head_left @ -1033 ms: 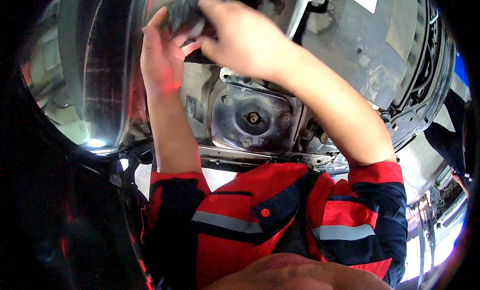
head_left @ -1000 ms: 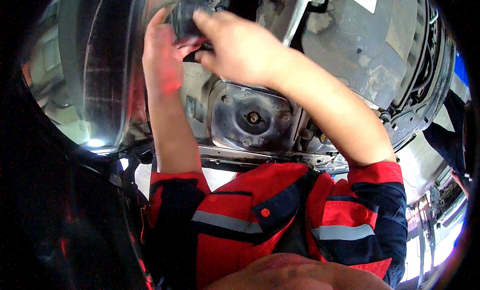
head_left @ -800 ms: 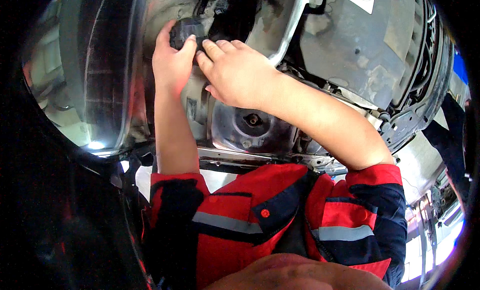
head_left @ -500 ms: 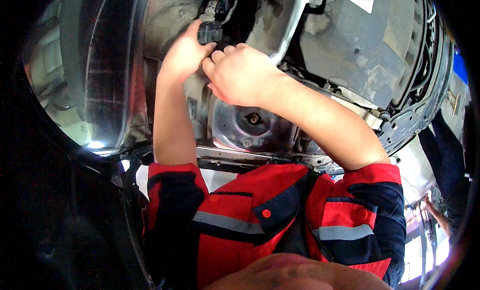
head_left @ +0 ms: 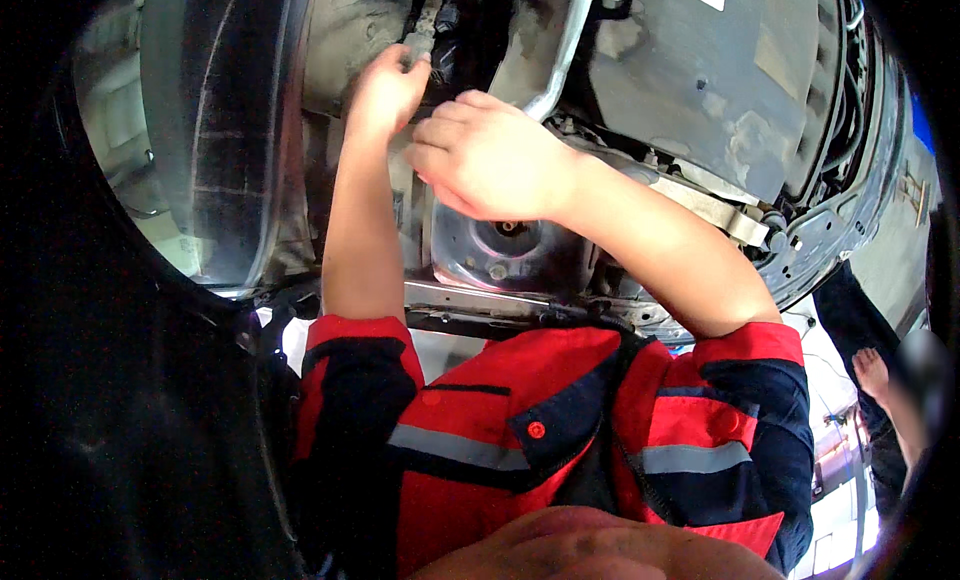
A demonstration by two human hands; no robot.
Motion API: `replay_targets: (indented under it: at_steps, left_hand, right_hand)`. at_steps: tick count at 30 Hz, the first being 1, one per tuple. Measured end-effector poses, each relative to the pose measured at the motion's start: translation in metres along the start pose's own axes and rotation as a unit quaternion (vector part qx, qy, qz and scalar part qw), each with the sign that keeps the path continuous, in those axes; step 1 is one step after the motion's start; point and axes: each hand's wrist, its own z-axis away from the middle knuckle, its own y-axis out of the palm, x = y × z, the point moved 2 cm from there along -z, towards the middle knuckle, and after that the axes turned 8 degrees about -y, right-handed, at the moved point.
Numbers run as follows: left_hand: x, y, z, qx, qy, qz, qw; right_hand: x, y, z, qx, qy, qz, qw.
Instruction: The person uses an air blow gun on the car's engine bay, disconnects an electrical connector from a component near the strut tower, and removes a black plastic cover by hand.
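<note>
In the engine bay of a car, my left hand point(head_left: 387, 88) pinches a small grey plug-like connector point(head_left: 418, 46) between thumb and fingers. A dark cable or hose point(head_left: 446, 30) runs just right of it. My right hand point(head_left: 490, 158) is closed, back of the hand upward, a little nearer and to the right of the left. Its fingers curl under, so what it holds, if anything, is hidden. Below that hand lies the round metal strut tower point(head_left: 497, 260), its centre partly covered by the wrist.
A silver brace bar point(head_left: 566, 60) slants beyond my right hand. The large grey engine cover point(head_left: 655, 100) fills the right side. The windscreen point(head_left: 222, 130) stands on the left. At the far right another person's hand point(head_left: 871, 373) hangs near dark clothing.
The black ribbed block at my left hand no longer shows there; the fingers now pinch the grey connector. My right hand stays close by, fingers still curled. The view has shifted slightly.
</note>
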Motion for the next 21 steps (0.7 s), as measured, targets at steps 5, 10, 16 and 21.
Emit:
replay_targets:
  at_steps: [5,10,16,21]
  left_hand:
    - [-0.008,-0.005,0.01,-0.099,-0.036,0.042,0.994]
    - [-0.007,-0.004,0.015,-0.116,0.015,0.081,0.99]
    - [-0.014,-0.012,0.075,-0.201,0.143,0.093,0.965]
    - [-0.029,0.012,0.177,-0.221,0.138,0.149,0.954]
  right_hand:
    - [0.04,-0.031,0.061,-0.014,0.026,-0.08,0.996]
    - [0.099,-0.041,0.133,-0.074,0.098,-0.095,0.988]
    - [0.162,-0.064,0.228,-0.079,0.163,-0.074,0.981]
    - [0.198,-0.083,0.291,-0.099,0.213,-0.063,0.97]
